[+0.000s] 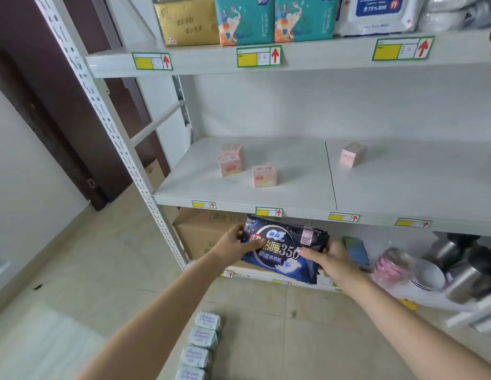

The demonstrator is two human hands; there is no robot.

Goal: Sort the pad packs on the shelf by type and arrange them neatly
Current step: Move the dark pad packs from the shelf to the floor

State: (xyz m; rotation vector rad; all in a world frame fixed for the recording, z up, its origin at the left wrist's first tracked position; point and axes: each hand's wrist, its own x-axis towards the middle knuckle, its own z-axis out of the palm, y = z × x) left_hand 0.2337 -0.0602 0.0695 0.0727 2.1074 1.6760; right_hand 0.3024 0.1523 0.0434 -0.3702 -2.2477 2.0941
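Hands [232,244] grip dark pack [280,239]; pink packs [230,164] on shelf [403,185] above.

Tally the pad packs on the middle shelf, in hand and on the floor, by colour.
Pink packs on the middle shelf: 4
Dark blue pack, gripped by the left hand and right hand: 1
Pale blue packs on the floor: 4
Total: 9

A person's left hand [233,244] and right hand [332,259] gripped a dark blue pad pack [282,248] by its ends, just below the middle shelf [403,187]. On that shelf three pink packs [230,164] stood at left and a fourth pink pack [352,154] stood well apart at right. Pale blue packs [203,338] lay in a row on the floor [266,338].
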